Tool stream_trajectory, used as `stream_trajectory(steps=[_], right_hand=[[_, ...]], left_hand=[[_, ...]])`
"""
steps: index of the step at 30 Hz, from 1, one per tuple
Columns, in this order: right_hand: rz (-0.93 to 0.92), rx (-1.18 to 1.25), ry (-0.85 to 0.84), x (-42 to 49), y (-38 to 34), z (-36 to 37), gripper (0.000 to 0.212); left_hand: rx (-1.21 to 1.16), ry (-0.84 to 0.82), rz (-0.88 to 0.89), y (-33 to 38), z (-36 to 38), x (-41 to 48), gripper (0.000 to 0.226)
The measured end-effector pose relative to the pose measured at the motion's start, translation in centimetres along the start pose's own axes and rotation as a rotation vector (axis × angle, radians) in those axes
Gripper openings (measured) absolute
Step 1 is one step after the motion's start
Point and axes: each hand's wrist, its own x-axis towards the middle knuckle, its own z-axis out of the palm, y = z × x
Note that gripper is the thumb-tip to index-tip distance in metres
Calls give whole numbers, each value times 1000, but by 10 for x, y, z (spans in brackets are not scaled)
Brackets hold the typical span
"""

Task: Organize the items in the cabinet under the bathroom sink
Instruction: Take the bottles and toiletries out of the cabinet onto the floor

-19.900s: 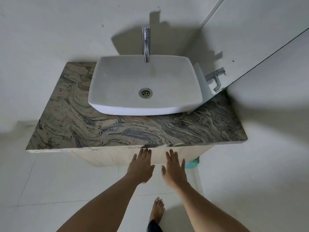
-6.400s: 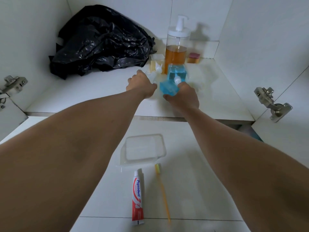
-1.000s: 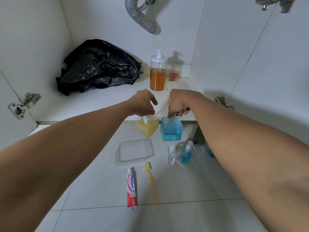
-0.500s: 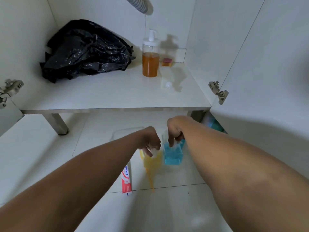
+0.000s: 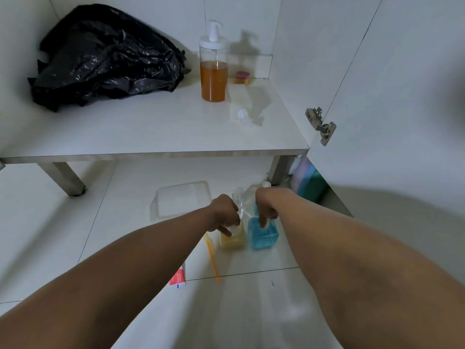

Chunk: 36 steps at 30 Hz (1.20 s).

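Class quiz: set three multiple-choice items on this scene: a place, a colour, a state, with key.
1. Where does the black bag lie? A) on the cabinet shelf B) on the floor C) in a drawer
2. What colour is the square bottle in the right hand's grip? A) red B) green C) blue
3. How does the pump bottle stand? A) on its side B) upright C) upside down
Key: 1 A, it rests at the shelf's left rear; 2 C, its liquid is blue; 3 B, pump on top.

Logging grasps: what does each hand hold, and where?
The left hand pinches the yellow bottle by its pump top; the right hand the blue bottle likewise.
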Motion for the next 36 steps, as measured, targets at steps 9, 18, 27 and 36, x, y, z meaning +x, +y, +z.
stream_trajectory(steps=[9,18,27,36], right_hand=[[-22,12,-7,8,12,8,45],[-65,73,4,-1,6,-28,37],[-72,227,192,-13,-9,-124,38],[-107,398,432,-11,-9,-189,33]], left_hand=[[112,85,49,1,2,8,39],[281,208,179,4,-14,15,29],[243,457,345,58,-71,-4,17],[165,578,395,93,-134,4,10]])
